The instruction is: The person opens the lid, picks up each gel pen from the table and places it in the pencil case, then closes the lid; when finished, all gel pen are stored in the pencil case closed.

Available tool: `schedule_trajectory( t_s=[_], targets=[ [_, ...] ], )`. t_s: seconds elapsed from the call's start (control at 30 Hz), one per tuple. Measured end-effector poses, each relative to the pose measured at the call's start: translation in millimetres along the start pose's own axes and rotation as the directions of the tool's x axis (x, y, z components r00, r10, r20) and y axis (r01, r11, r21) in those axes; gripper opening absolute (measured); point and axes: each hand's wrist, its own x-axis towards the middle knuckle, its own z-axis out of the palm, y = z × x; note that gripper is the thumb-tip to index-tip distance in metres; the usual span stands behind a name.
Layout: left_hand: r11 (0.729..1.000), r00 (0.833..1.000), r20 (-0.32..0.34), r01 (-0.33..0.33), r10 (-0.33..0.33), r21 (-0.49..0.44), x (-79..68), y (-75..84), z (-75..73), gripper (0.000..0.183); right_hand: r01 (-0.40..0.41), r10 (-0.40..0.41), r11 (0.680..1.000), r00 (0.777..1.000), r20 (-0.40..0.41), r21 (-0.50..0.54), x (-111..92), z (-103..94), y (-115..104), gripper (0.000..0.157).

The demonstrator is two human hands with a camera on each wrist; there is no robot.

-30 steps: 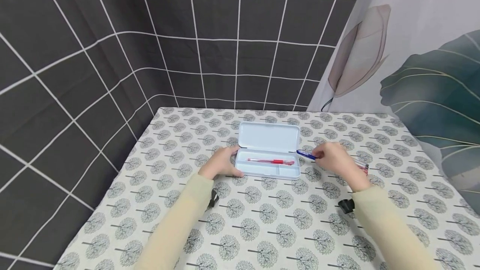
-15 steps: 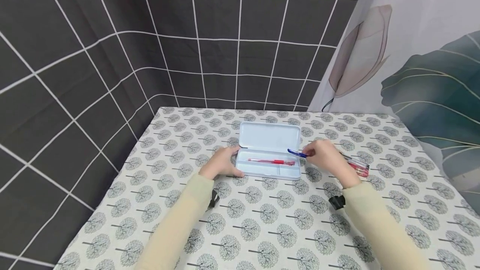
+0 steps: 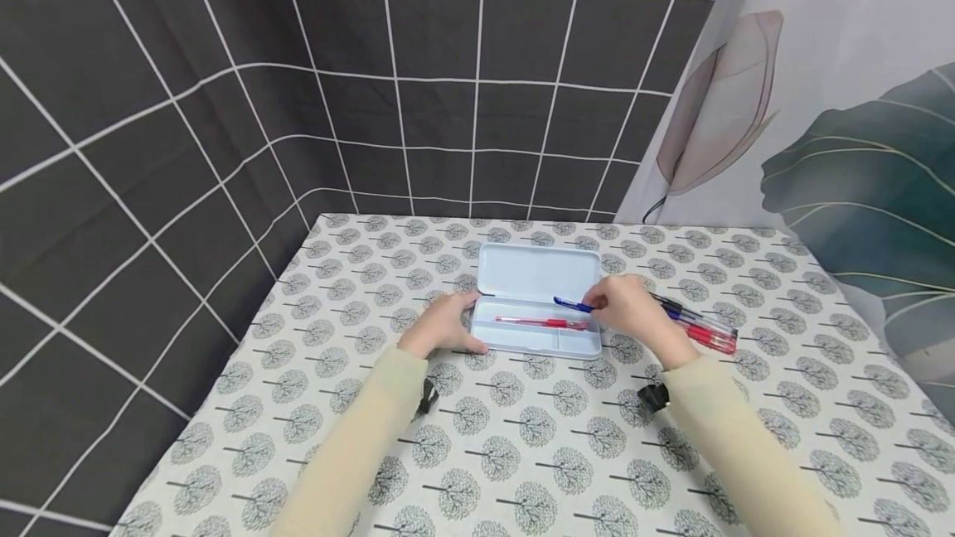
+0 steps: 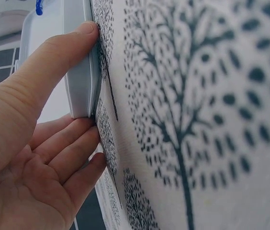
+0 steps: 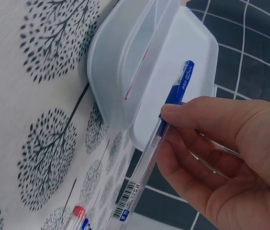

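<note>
A pale blue pencil case (image 3: pixel 537 270) lies with its lid raised in the middle of the table. One red pen (image 3: pixel 548 323) rests lengthwise inside its base. My left hand (image 3: pixel 442 323) holds the case's left end, thumb at the front edge and fingers round the end, as the left wrist view shows. Between thumb and fingers, my right hand (image 3: pixel 627 307) pinches a clear-barrelled blue gel pen (image 5: pixel 174 96) near its cap. That pen slants over the right end of the case, its capped end pointing left, with a barcode label on the barrel.
Several pens (image 3: pixel 709 336), red and darker ones, lie in a bunch on the table to the right, partly behind the right forearm. A tree-patterned cloth (image 3: pixel 537 471) covers the table. Dark gridded fabric (image 3: pixel 433 106) hangs behind and at the left.
My right hand has moved left with the blue gel pen, from beside the case to over its right end. More of the pen bunch shows now. The left hand stays on the case.
</note>
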Motion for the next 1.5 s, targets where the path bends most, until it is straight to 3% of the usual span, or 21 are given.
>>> schedule_trajectory(
  t_s=[0.4, 0.67, 1.5],
  targets=[
    [1.000, 1.000, 0.000, 0.015, -0.015, 0.004, -1.0, 3.7, -2.9, 0.094, 0.015, -0.016, 1.000, 0.999, 0.028, 0.022, 10, 4.1, -12, 0.018],
    [1.000, 1.000, -0.005, -0.008, 0.008, 0.009, 1.2, 0.7, -0.7, 0.091, 0.045, -0.047, 0.998, 0.998, 0.052, 0.047, 16, 7.9, -18, 0.016],
    [1.000, 1.000, 0.001, -0.013, 0.013, -0.004, 0.2, -2.2, 2.2, 0.088, 0.093, -0.096, 0.994, 0.993, 0.062, 0.050, 30, 21.1, -38, 0.017]
  ],
)
